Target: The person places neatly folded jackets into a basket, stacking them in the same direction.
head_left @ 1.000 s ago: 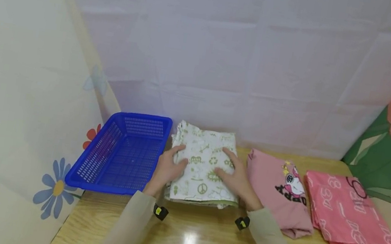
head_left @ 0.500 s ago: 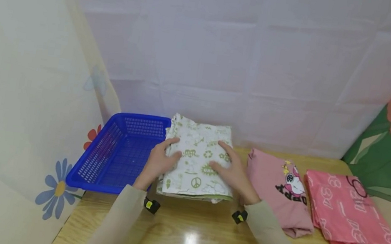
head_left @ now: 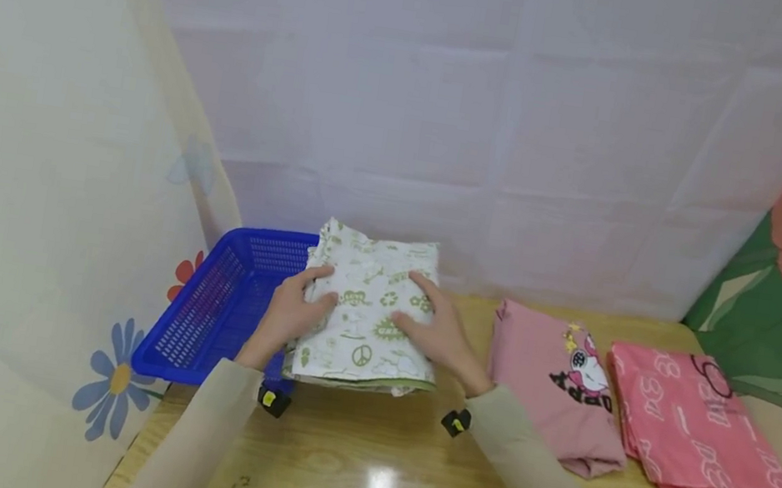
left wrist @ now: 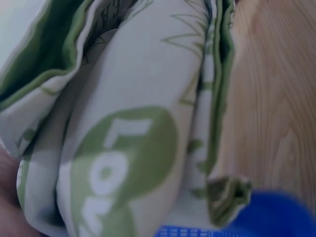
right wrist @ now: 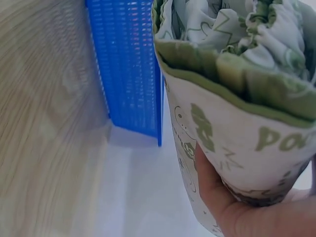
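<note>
- Nearest, bare wooden table (head_left: 327,471) showed between two light sleeves (head_left: 183,436).
- The left hand (head_left: 292,309) gripped one side of a folded white cloth (head_left: 363,328) with green print; the right hand (head_left: 440,331) gripped the other. Each thumb and forefinger lay over the top; the left hand's underside grip was hidden, while the right wrist view showed fingers curled round the fold.
- The cloth hung between the hands, seemingly above the table, its longer axis apparently running away from the person.
- The blue basket (head_left: 189,375) lay to the cloth's left, its long axis likewise running away. The left hand was much the nearer to it, and the cloth's left part overlapped the basket's right side in the head view; whether they touched could not be told.
- To the right, well apart from the basket, lay a dusty-pink garment (head_left: 533,383), then a bright-pink cloth (head_left: 703,438) beside it.
- Farthest stood a pale, creased backdrop (head_left: 382,99).
</note>
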### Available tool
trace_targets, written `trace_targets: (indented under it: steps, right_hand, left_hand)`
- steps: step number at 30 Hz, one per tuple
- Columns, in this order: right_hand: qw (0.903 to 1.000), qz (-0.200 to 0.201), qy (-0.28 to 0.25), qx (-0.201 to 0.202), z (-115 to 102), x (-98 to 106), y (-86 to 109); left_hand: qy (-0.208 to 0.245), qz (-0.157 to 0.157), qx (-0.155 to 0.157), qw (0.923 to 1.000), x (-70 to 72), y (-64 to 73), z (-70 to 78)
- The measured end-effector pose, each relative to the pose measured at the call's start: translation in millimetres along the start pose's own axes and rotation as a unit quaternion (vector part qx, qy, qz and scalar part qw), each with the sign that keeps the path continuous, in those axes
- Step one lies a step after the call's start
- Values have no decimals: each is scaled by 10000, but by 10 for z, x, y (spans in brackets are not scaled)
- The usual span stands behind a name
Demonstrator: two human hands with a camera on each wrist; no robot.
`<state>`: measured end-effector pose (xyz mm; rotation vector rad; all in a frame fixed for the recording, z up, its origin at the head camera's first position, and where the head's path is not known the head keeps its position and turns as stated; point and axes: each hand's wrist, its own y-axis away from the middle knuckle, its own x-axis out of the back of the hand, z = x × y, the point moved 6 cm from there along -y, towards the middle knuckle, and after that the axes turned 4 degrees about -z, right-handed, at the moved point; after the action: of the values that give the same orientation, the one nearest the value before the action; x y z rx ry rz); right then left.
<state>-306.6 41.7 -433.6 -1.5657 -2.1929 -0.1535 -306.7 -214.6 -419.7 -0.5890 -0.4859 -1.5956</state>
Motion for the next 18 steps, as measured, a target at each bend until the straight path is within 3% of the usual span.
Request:
trace_targets:
  steps: [10, 18]
  right_hand:
    - [9999, 69, -105, 8, -204, -116, -97]
    - [9999, -4, -105, 7, -338, -283, -199]
  left_hand:
    - [-139, 28, -53, 9999, 297, 38, 21]
    - [-245, 4, 76, 9997, 502, 56, -58]
